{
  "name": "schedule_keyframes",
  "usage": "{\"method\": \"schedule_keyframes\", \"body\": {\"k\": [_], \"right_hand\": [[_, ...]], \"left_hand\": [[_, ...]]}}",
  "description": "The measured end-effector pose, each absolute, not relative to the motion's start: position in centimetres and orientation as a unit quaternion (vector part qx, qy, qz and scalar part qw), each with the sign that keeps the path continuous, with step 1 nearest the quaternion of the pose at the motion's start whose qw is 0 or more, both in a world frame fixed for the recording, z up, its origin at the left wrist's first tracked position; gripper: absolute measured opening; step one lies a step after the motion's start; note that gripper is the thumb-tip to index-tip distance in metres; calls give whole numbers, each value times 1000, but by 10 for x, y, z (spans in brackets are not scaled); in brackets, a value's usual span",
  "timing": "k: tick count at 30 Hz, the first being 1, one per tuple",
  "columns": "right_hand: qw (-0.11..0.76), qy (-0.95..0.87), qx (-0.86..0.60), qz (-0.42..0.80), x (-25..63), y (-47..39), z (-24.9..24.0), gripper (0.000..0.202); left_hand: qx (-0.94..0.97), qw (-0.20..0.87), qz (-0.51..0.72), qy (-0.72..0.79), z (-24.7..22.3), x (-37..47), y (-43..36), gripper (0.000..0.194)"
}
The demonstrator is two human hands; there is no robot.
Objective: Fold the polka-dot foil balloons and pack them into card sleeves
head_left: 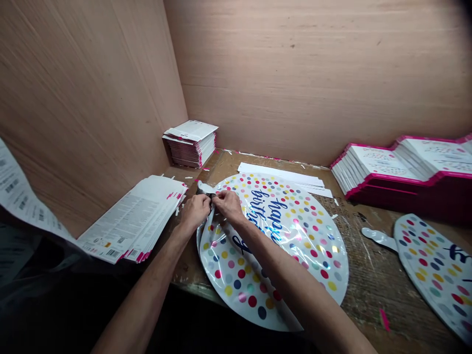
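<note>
A round, flat foil balloon [302,231] with coloured dots and blue "happy birthday" lettering lies before me, its near edge jutting past the table's front. At its left side, my left hand [196,210] pinches the tail of the balloon. Close against it, my right hand [227,204] has its fingers closed on the gathered foil of the same tail. A small dark piece shows between my fingertips, too covered to make out. The silvery tip of the tail pokes out above my left hand.
White paper strips [282,173] lie behind the balloon. Printed cards stand in a stack [193,145] in the corner, a fanned pile [136,216] at left, and a pink-edged row [391,164] at right. Another dotted balloon [427,255] lies at right. Wooden panels [295,73] wall the back and left.
</note>
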State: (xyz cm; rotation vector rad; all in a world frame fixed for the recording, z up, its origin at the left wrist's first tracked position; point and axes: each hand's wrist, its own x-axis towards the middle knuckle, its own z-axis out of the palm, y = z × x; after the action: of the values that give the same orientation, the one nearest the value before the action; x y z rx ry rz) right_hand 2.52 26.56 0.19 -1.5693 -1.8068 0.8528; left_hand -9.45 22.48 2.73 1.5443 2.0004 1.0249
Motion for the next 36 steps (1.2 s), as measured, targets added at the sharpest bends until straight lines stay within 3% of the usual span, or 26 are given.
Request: {"method": "schedule_keyframes", "body": {"k": [2,7,11,17,21,24,27,30,36], "right_hand": [[339,-642,-596,343,41,258,-3,20],[441,-540,-593,402,106,230,2,23],[514,-409,-557,508,161,202,9,27],[453,-382,-618,517,214,187,0,30],[435,-411,-614,515,224,192,1,29],[447,-431,-594,512,219,199,5,29],[482,-437,-584,485,211,210,11,30],[506,-452,-577,454,206,224,20,31],[508,-461,-584,433,225,222,28,37]], "left_hand": [[584,194,270,740,23,-92,242,12],[608,146,127,770,24,-91,244,53],[680,95,75,723,42,-67,209,53],[753,276,-63,595,67,-19,95,54],[770,479,-111,407,85,-28,55,37],[727,465,7,506,85,-39,107,43],[699,248,150,654,70,-38,208,43],[715,196,120,661,53,-17,301,38],[732,143,63,663,43,33,378,61]]}}
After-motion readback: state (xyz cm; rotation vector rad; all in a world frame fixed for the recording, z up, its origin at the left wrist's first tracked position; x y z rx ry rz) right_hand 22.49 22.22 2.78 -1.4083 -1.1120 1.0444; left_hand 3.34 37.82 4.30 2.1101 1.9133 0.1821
